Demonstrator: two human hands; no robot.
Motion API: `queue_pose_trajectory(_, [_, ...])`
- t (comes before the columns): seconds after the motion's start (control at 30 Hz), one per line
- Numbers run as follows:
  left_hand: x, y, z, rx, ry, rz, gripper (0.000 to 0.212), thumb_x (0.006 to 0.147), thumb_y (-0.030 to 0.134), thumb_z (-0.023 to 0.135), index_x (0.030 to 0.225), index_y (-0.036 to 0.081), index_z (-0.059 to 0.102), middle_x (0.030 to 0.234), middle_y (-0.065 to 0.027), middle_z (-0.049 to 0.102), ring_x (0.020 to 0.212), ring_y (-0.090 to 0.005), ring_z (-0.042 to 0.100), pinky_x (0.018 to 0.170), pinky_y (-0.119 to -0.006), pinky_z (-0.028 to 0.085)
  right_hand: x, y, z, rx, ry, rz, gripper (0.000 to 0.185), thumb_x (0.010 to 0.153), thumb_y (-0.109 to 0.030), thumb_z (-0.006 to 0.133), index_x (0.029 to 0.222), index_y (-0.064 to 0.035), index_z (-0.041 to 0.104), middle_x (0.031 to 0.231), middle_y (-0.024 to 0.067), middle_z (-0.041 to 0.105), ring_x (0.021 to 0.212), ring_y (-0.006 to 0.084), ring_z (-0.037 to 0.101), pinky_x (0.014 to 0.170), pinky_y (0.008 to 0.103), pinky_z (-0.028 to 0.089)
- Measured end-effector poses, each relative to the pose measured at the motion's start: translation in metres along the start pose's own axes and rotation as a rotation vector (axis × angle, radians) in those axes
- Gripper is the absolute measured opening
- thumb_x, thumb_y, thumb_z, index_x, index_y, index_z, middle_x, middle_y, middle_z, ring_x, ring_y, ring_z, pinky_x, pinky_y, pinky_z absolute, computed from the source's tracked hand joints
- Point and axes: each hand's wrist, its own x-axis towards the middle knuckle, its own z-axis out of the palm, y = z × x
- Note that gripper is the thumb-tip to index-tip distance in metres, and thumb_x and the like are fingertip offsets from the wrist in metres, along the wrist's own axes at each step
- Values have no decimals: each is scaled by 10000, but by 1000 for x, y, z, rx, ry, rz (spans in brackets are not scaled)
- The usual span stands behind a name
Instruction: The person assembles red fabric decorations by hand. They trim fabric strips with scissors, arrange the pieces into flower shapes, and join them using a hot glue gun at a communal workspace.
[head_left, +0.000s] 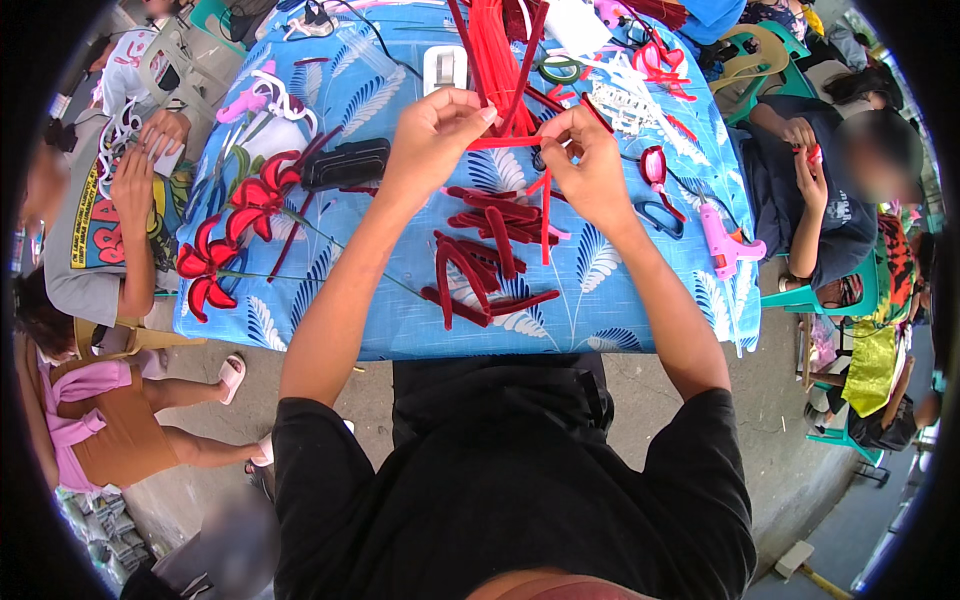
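Note:
A bright red pipe cleaner (510, 142) stretches level between my two hands above the table. My left hand (444, 127) pinches one end between thumb and fingers. The other end is pinched by my right hand (579, 154), and a red strip (546, 225) hangs down just below it. Beneath them lies a loose pile of folded dark red pipe cleaners (480, 262). A bundle of long red pipe cleaners (501, 67) lies just beyond my hands. Left of my left forearm are red fuzzy flowers (259, 199) on green stems and a black case (345, 165).
A blue leaf-print tablecloth (592, 315) covers the table. One pink glue gun (724, 236) rests at the right, another pink glue gun (244, 105) at the left. Scissors (660, 219) lie right of my right hand. Seated people (814, 187) (112, 225) work at both sides.

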Motion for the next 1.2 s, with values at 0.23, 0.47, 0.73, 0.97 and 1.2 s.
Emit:
queue_pose_trajectory(0.23, [-3, 2, 2, 51, -106, -53, 134, 896, 136, 665, 933, 16, 618, 902, -67, 688, 826, -97, 625, 744, -241, 493, 1, -1, 0, 262, 113, 54, 85, 817, 35, 593, 869, -6, 539, 786, 22, 561, 667, 50, 514, 563, 217, 424])
queue_pose_trajectory(0.47, [-5, 3, 4, 66, -160, -50, 169, 847, 148, 722, 900, 18, 628, 900, -41, 688, 785, -75, 609, 677, -233, 476, 1, -10, -1, 291, 145, 30, 71, 870, 21, 574, 914, 4, 522, 817, 49, 582, 687, 60, 541, 592, 207, 449])
queue_pose_trajectory(0.73, [-5, 0, 5, 99, -205, 16, 183, 866, 146, 700, 946, 16, 599, 887, -60, 686, 769, -95, 601, 672, -263, 467, 1, -12, -1, 335, 153, 5, 105, 878, -7, 603, 953, -2, 529, 842, 58, 600, 703, 77, 568, 619, 215, 460])
queue_pose_trajectory(0.97, [-3, -2, 3, 379, -18, 206, 195, 847, 132, 692, 917, -5, 571, 822, -84, 678, 763, -148, 636, 650, -287, 459, 2, -11, 3, -16, 101, -19, 105, 852, -44, 653, 888, 4, 566, 756, 33, 581, 651, 84, 537, 580, 246, 428])
queue_pose_trajectory(1.2, [-4, -3, -2, 469, 61, 287, 210, 842, 191, 674, 937, 25, 587, 848, -79, 691, 826, -181, 665, 657, -310, 458, -13, -22, 4, -338, -586, -110, 137, 777, -72, 716, 816, 9, 612, 732, 110, 574, 616, 192, 556, 588, 320, 440])
